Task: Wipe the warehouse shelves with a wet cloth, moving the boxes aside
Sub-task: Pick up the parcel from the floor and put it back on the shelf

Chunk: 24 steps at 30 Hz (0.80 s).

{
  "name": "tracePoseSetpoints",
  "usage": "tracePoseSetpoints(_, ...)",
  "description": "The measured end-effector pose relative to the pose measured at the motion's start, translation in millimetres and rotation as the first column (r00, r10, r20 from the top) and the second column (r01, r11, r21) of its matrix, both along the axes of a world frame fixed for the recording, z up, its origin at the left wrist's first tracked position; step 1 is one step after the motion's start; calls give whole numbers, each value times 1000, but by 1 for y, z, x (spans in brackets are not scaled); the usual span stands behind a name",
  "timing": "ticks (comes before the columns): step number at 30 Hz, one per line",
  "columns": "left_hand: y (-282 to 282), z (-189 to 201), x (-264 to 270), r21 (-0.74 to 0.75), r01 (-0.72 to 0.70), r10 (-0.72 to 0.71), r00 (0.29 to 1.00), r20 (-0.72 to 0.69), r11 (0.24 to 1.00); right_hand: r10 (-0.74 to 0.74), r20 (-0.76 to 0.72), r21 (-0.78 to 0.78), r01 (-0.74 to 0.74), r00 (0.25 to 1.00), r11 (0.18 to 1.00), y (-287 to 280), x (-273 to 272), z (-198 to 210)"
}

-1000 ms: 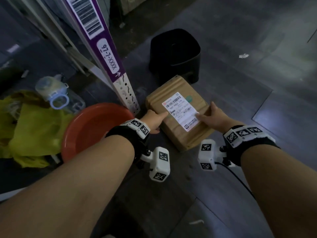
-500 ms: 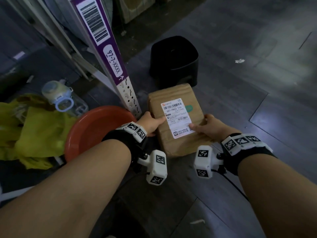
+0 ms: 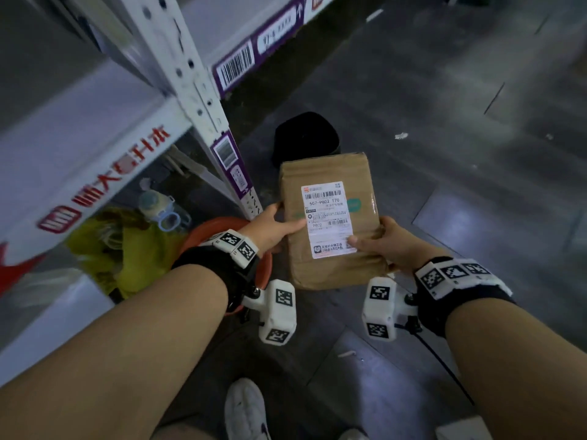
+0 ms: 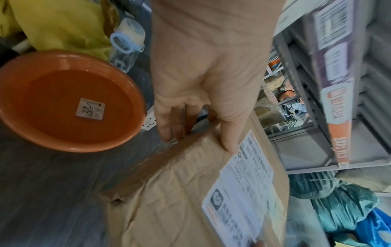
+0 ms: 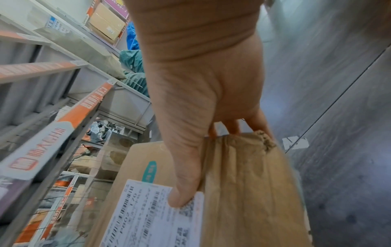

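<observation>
1. Fingers of the left hand (image 3: 270,228) are curled under the left edge of the brown parcel (image 3: 330,249), with the thumb laid flat on its top face, touching the white shipping label (image 3: 327,219).
2. Right hand (image 3: 386,242) grips the parcel's right edge likewise: thumb on top at the label's lower right corner, fingers wrapped beneath, their tips hidden.
3. Parcel is held between both hands above the grey floor (image 3: 476,185), label upward, just right of the shelf upright (image 3: 190,87).
4. Orange basin (image 4: 69,100) holding water stands on the floor below the left wrist; a sticker shows on its bottom.
5. Yellow cloth (image 3: 127,249) and a clear bottle (image 3: 158,208) lie under the lowest shelf.
6. Black bin (image 3: 306,138) stands beyond the parcel.
7. White shoe (image 3: 246,408) shows at the lower edge.
</observation>
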<state>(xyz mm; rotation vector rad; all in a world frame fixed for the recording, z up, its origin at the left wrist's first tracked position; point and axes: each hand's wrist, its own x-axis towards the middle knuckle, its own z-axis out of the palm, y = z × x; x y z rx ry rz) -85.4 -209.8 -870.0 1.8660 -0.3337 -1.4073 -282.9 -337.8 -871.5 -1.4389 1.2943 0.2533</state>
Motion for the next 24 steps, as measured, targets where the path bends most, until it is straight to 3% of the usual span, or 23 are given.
tracePoseSetpoints(3,4,70,-1,-39,23,-22,1000,4,999,-37,6,-34,37,999,999,0,-8,53)
tracePoseSetpoints(6,7,139,1,-78,21,-22,1000,-3,997,-77,80,4,77,994,997,11,-4,138)
tracePoseSetpoints(10,15,219,-2,-138,-10,3,998,-55,990,-89,145,13,88,985,996,16,-8,218)
tracePoseSetpoints(14,27,300,-12,-167,-21,23,1000,10,986,-112,209,30,108,972,994,22,-16,297)
tracePoseSetpoints(18,39,382,-31,-160,-49,71,988,137,986,-75,278,-11,81,958,997,28,-27,378)
tracePoseSetpoints(24,79,512,-63,-234,-158,223,932,286,959,127,369,-206,-53,921,977,47,-38,506)
